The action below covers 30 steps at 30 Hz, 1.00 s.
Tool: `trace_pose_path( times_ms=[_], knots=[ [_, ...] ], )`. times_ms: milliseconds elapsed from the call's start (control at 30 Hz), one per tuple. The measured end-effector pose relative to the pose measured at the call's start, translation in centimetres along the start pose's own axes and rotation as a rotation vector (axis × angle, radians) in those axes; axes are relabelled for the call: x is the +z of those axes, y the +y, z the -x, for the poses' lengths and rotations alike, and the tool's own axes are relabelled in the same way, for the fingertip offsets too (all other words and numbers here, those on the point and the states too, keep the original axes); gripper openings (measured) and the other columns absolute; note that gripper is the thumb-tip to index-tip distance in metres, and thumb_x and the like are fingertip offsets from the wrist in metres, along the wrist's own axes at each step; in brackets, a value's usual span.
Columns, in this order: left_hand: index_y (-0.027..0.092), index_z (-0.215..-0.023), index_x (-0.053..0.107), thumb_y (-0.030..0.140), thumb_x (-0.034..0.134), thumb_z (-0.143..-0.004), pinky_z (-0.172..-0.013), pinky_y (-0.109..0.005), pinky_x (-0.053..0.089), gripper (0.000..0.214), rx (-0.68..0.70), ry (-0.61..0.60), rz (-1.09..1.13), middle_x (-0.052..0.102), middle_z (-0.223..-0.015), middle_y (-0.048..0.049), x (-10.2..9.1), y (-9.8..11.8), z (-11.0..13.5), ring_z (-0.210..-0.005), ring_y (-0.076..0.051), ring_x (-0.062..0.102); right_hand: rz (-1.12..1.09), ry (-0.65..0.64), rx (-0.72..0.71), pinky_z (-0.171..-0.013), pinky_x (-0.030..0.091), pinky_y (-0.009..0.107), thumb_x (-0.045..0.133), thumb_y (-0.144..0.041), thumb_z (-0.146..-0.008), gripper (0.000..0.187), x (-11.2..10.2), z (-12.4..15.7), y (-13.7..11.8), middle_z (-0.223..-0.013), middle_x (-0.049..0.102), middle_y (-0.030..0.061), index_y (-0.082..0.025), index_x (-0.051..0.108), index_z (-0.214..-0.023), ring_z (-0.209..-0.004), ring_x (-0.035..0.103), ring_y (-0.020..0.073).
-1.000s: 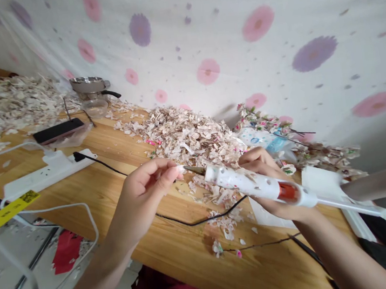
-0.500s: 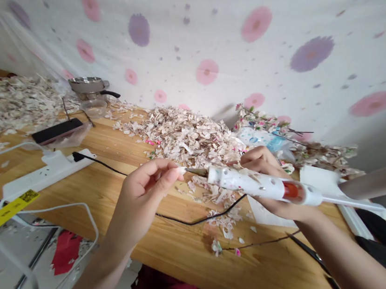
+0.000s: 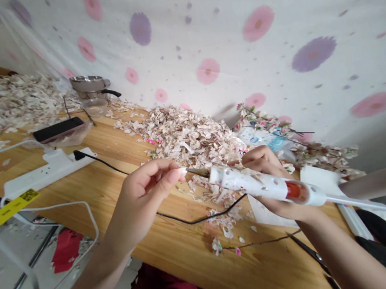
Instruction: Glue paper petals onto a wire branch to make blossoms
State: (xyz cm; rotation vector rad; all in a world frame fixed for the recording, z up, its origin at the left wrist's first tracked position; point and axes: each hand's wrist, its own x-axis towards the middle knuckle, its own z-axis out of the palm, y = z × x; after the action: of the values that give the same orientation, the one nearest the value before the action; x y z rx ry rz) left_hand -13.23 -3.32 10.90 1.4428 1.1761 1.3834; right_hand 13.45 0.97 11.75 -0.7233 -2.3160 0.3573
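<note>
My left hand (image 3: 149, 187) pinches a small white petal-like piece (image 3: 182, 171) between thumb and fingertips. The dark metal tip of a white soldering iron (image 3: 246, 180) touches or nearly touches that piece; which of the two cannot be told. My right hand (image 3: 264, 166) is closed around the iron from behind, most of its fingers hidden by the handle. The iron has a translucent orange-red section, and its white cord trails off right. Beneath my hands lie a thin flower twig (image 3: 261, 242) with a small white blossom and pink bud, and loose petals.
A heap of pale petals (image 3: 191, 133) lies behind my hands, flowering branches (image 3: 263, 119) to its right. At left are a power strip (image 3: 49, 174), a phone (image 3: 58, 130), a metal bowl (image 3: 89, 83) and another petal heap (image 3: 22, 100). Scissors (image 3: 312, 254) lie by my right forearm. A black cable (image 3: 195, 221) crosses the table.
Almost nothing differs. The whole view has shifted very slightly; both hands, the white piece and the soldering iron keep the same positions relative to each other.
</note>
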Motion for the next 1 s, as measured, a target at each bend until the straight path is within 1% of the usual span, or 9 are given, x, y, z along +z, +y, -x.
trace_pose_path(
  times_ms=[167,400,533,667,733,867,1000],
  knots=[
    [0.024,-0.088,0.071,0.042,0.064,-0.086,-0.058,-0.018,0.042,0.019,0.017,-0.002,-0.006,0.066,-0.074,0.0033,0.2,0.2,0.0,-0.068,-0.011,0.057,-0.022,0.024,0.003,-0.076,0.054,0.042,0.058,-0.035,-0.089,0.016,0.1,0.2,0.2,-0.095,0.054,0.0080,-0.024,0.058,-0.100,-0.090,0.059,0.0252],
    [0.028,-0.087,0.071,0.040,0.065,-0.087,-0.059,-0.014,0.041,0.014,0.025,-0.010,0.001,0.067,-0.076,0.0058,0.2,0.3,0.1,-0.068,-0.008,0.057,-0.013,0.028,-0.009,-0.074,0.054,0.041,0.053,-0.039,-0.092,0.017,0.1,0.3,0.2,-0.096,0.055,0.0089,-0.024,0.056,-0.100,-0.089,0.059,0.0244],
    [0.027,-0.087,0.071,0.041,0.064,-0.087,-0.058,-0.016,0.042,0.016,0.021,-0.011,-0.004,0.067,-0.075,0.0050,0.2,0.2,0.2,-0.067,-0.008,0.056,-0.009,0.038,-0.016,-0.075,0.054,0.041,0.052,-0.037,-0.093,0.015,0.1,0.3,0.2,-0.095,0.055,0.0088,-0.024,0.056,-0.099,-0.089,0.059,0.0244],
    [0.025,-0.087,0.071,0.042,0.064,-0.086,-0.061,-0.019,0.045,0.019,0.002,-0.010,-0.009,0.067,-0.075,0.0028,0.2,0.2,0.2,-0.068,-0.011,0.058,-0.002,0.022,0.007,-0.074,0.054,0.042,0.055,-0.039,-0.091,0.017,0.0,0.3,0.2,-0.094,0.054,0.0085,-0.024,0.056,-0.099,-0.089,0.059,0.0256],
    [0.024,-0.088,0.071,0.043,0.064,-0.086,-0.062,-0.021,0.046,0.021,-0.017,-0.004,-0.020,0.067,-0.075,0.0015,0.2,0.1,0.2,-0.068,-0.013,0.059,0.011,0.019,0.005,-0.075,0.053,0.042,0.054,-0.037,-0.092,0.016,0.0,0.3,0.2,-0.094,0.053,0.0081,-0.024,0.056,-0.100,-0.088,0.059,0.0250],
    [0.023,-0.090,0.071,0.043,0.065,-0.084,-0.066,-0.025,0.048,0.021,-0.048,0.045,-0.008,0.069,-0.079,-0.0013,-0.6,-0.4,0.4,-0.073,-0.016,0.061,0.047,0.043,-0.028,-0.075,0.051,0.040,0.052,-0.030,-0.093,0.011,0.3,0.0,0.4,-0.093,0.051,0.0074,-0.024,0.055,-0.103,-0.089,0.056,0.0239],
    [0.023,-0.085,0.071,0.045,0.068,-0.081,-0.065,-0.026,0.049,0.023,-0.133,0.146,0.040,0.069,-0.080,-0.0033,-2.4,-1.7,1.1,-0.075,-0.018,0.062,0.051,0.113,0.012,-0.073,0.050,0.039,0.057,-0.024,-0.091,0.012,0.9,-1.7,0.6,-0.094,0.052,0.0067,-0.025,0.055,-0.102,-0.088,0.056,0.0241]
  ],
)
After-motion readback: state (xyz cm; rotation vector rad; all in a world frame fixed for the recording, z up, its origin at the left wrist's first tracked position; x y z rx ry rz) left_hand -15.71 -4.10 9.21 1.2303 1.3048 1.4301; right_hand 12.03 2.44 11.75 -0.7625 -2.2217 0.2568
